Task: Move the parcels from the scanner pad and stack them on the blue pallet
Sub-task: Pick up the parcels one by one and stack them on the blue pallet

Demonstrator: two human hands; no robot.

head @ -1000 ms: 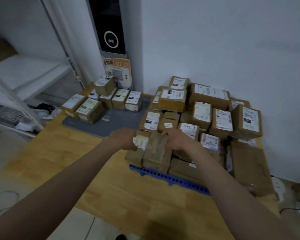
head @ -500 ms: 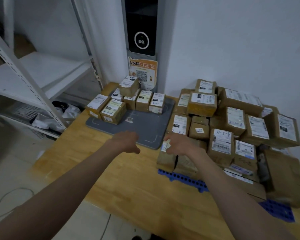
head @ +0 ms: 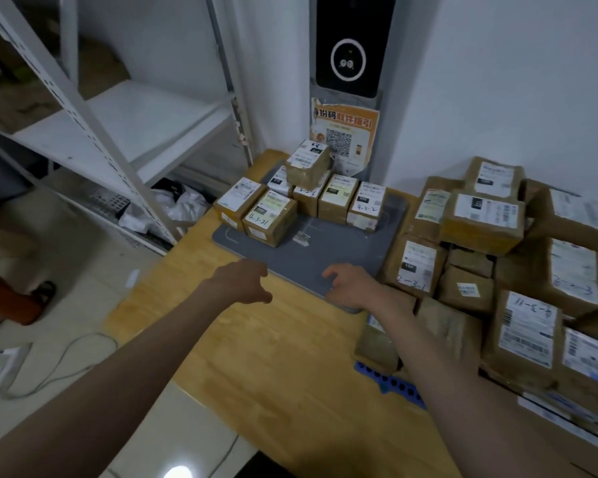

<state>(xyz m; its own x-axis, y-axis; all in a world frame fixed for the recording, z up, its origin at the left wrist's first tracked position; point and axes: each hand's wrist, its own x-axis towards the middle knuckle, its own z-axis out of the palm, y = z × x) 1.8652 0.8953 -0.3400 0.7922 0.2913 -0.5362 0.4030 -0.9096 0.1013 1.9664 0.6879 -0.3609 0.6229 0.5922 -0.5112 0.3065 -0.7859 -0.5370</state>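
Several small brown parcels with white labels stand along the far side of the grey scanner pad on the wooden table; one more parcel lies on top of them. At the right, a big pile of stacked parcels covers the blue pallet, of which only a front edge shows. My left hand hovers at the pad's near left edge, fingers loosely curled, holding nothing. My right hand is over the pad's near right corner, empty too, fingers relaxed.
A black scanner unit with an orange poster below it stands against the wall behind the pad. White metal shelving rises at the left. A cable lies on the tiled floor. Bare wooden table stretches before me.
Both hands let go of the parcels set at the pallet's front corner and moved left and forward to the scanner pad. My view swung left towards the pad.
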